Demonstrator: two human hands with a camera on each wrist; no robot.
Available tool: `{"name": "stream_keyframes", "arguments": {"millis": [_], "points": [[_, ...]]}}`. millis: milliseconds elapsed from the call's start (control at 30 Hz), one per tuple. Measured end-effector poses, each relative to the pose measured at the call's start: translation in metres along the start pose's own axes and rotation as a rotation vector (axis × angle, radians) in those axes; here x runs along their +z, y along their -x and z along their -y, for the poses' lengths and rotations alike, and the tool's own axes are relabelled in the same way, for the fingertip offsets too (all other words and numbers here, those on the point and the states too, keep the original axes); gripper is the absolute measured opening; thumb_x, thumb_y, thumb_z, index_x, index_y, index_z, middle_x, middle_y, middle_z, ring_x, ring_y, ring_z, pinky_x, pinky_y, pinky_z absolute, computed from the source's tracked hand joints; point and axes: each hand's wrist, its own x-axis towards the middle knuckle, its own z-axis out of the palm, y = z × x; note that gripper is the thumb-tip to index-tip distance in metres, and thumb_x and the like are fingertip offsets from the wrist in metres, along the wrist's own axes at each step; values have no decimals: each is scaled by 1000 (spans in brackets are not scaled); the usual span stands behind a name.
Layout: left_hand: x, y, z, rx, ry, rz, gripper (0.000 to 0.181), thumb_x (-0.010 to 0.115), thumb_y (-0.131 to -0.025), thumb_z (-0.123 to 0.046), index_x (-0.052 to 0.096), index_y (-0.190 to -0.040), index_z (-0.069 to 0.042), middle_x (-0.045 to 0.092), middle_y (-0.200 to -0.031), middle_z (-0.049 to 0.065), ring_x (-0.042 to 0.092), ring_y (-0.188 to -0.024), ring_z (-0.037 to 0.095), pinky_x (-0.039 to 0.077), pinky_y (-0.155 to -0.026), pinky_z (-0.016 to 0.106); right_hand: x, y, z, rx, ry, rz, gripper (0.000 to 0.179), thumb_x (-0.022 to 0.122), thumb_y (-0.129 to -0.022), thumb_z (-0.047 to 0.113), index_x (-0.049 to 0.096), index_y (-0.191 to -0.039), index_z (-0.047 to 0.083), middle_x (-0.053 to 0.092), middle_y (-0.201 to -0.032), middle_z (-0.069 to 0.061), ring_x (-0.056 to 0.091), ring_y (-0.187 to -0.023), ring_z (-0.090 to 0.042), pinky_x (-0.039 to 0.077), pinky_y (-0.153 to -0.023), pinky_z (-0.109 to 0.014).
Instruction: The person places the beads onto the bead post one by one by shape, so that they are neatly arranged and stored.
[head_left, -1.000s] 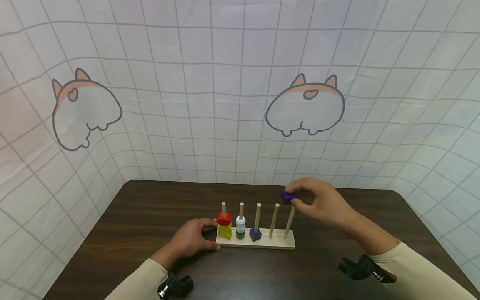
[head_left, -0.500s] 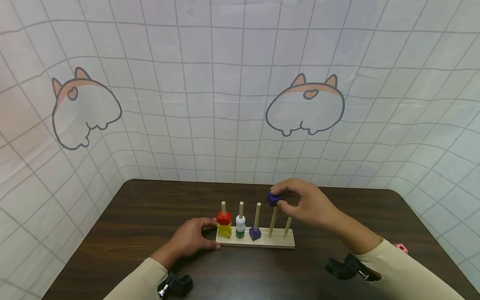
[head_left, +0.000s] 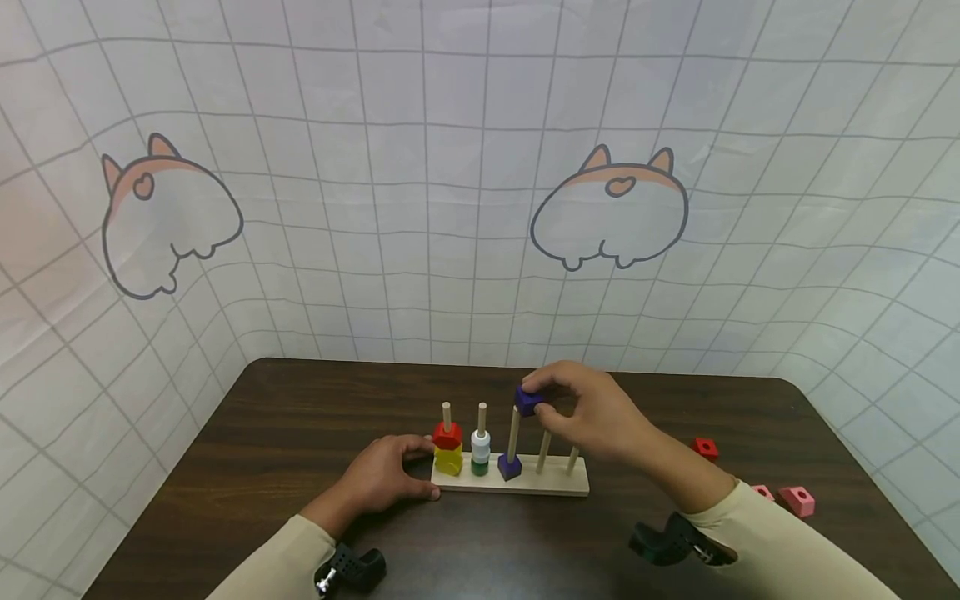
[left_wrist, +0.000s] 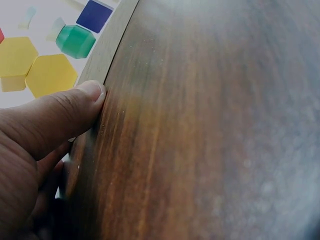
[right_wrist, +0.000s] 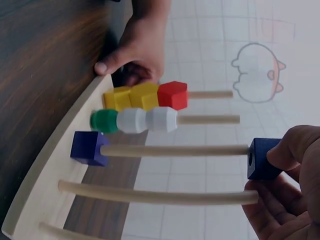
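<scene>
A wooden peg board [head_left: 551, 483] with several upright pegs stands on the table. My left hand [head_left: 382, 475] grips its left end, thumb on the front edge. My right hand [head_left: 592, 414] pinches a purple square block [head_left: 528, 402] at the top of the third peg [right_wrist: 175, 150]; the block's hole faces the peg tip in the right wrist view. Another purple block [head_left: 510, 468] sits at that peg's foot. On the first peg, yellow blocks [head_left: 448, 462] lie under a red one [head_left: 447, 437]. White beads [head_left: 481, 446] top a green bead [head_left: 480, 469] on the second.
On the dark table [head_left: 315, 408], a red block [head_left: 704, 448] and pink blocks [head_left: 797, 501] lie to the right, close to my right forearm, which partly covers one. A white grid-patterned curtain [head_left: 450, 208] rises behind the table's back edge.
My right hand has moved left with the purple block, from above the last peg to the third peg's tip. Loose red and pink blocks have come into sight. The left hand stays put.
</scene>
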Motion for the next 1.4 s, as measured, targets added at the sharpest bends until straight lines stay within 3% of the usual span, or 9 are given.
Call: {"name": "stream_keyframes", "arguments": {"millis": [300,567,767,933,1167,1400], "points": [[0,0,0,-1,-6,-4,62,94,-72,-41,71,-125,-19,70,-129,3,58,-127,29,43,-104,59,12,-3,10,61,28,-13,26,72,-90,-2,69,-114,8,68,-116,-4,69,-97,-16,58,-83,-40],[-1,1,0,0,-4,0,61,94,-73,-39,71,-125,-18,69,-130,4,58,-127,30,43,-105,59,25,0,17,154,54,-38,25,71,-90,1,70,-113,9,68,-113,-1,65,-89,-13,56,-72,-31],[-1,2,-1,1,-7,4,61,93,-73,-40,71,-125,-18,69,-130,4,58,-128,31,43,-104,59,38,5,12,215,79,-85,29,72,-88,3,69,-116,12,68,-104,4,60,-85,-9,52,-71,-29],[-2,3,-2,1,-6,7,62,93,-73,-41,71,-126,-18,69,-130,4,58,-127,31,44,-104,58,47,10,6,230,39,-119,35,73,-87,2,67,-121,12,68,-103,6,62,-85,-9,51,-70,-28],[-2,3,-3,-6,-4,-2,60,94,-72,-39,71,-124,-19,70,-128,3,59,-126,30,44,-104,58,54,14,-1,203,-44,-165,54,72,-87,-1,53,-137,6,69,-117,1,67,-95,-11,55,-81,-33],[-1,1,-1,6,2,-5,61,94,-72,-39,71,-125,-18,70,-129,4,58,-127,30,43,-104,58,61,18,-6,272,-141,-188,79,74,-85,-2,33,-151,8,66,-114,-1,65,-95,-14,56,-86,-35]]}}
